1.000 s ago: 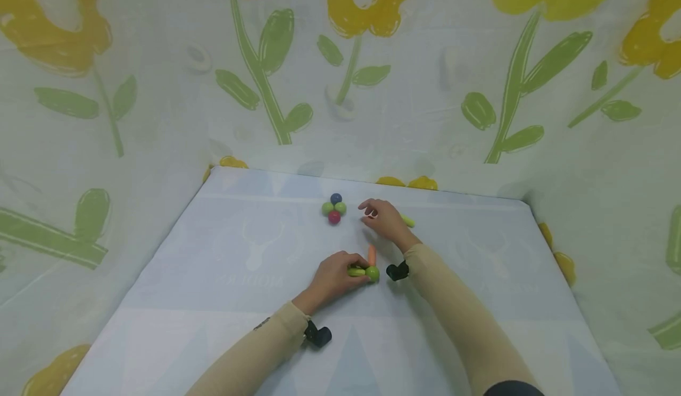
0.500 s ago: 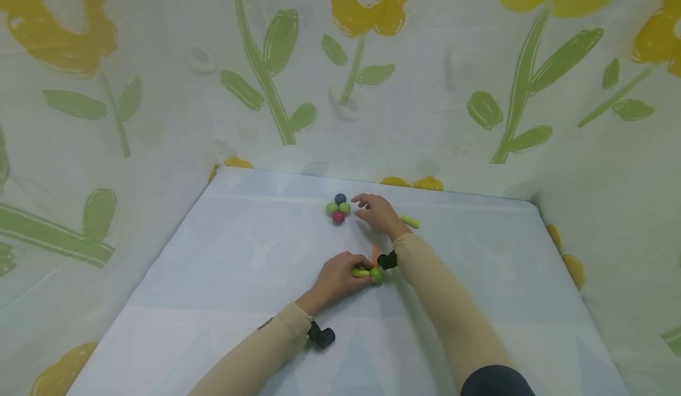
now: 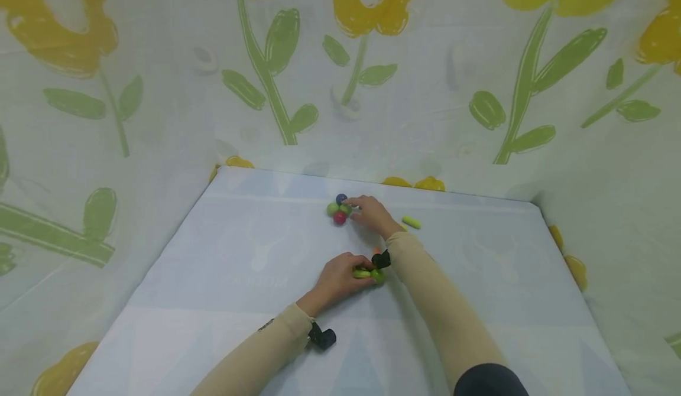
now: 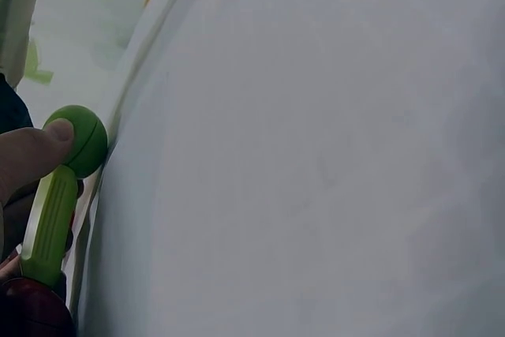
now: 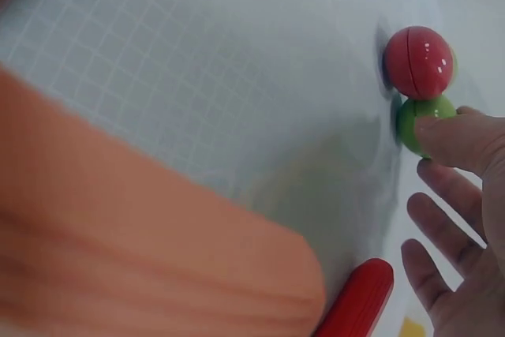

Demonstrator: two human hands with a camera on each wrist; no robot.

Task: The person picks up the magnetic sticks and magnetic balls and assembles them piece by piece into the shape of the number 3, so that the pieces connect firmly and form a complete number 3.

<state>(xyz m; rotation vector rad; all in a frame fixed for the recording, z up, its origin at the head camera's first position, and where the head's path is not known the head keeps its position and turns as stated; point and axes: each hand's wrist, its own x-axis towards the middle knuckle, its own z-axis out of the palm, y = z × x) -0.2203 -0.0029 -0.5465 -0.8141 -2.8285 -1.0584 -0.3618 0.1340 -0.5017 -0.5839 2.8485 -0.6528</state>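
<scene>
L hand (image 3: pixel 340 275) pinching: thumb on a green ball (image 4: pixel 88 144), other fingers partly hidden behind it & a lime rod (image 4: pixel 49 222). Rod's one end meets the ball, other end touches a dark-red ball (image 4: pixel 33 309), low by the same hand.

R hand (image 3: pixel 371 214), farther fwd than L, has thumb + index pinching an apple-green ball (image 5: pixel 412 122); other 3 fingers loosely spread. That ball sits in a tight cluster on the table (image 3: pixel 266 289), just L of R hand: red ball (image 3: pixel 339 218) on near side & touching, blue ball (image 3: pixel 341 198) on far side, second apple-green ball (image 3: pixel 332 208) on the side away from the hand.

Orange rod (image 5: pixel 158 234) btwn the hands, mostly hidden in head view by R wrist cam (image 3: pixel 380 259). Red rod (image 5: pixel 359 299) just past its end. Yellow-green rod (image 3: pixel 411 222) lies R of R hand, apart.
</scene>
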